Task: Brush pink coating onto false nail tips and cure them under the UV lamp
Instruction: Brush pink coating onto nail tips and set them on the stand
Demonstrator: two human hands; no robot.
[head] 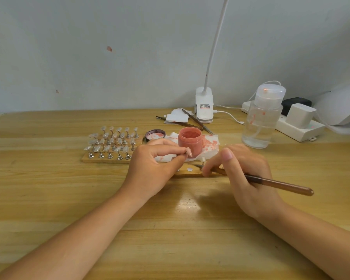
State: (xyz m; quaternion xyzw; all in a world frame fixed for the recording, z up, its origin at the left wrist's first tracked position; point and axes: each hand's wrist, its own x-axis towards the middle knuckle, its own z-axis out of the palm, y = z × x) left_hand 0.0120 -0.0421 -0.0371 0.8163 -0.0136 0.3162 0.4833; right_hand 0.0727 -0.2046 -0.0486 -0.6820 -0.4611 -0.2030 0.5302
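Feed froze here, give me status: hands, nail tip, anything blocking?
Left hand pinching pink nail tip. Right hand holding brush. Open pink jar just behind; nothing blocking.

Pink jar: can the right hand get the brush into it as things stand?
Probably yes. The jar stands open, its lid off to the left. The right hand grips the brush just in front of it. The left hand, pinching a nail tip, sits close to the jar's front, a slight crowding.
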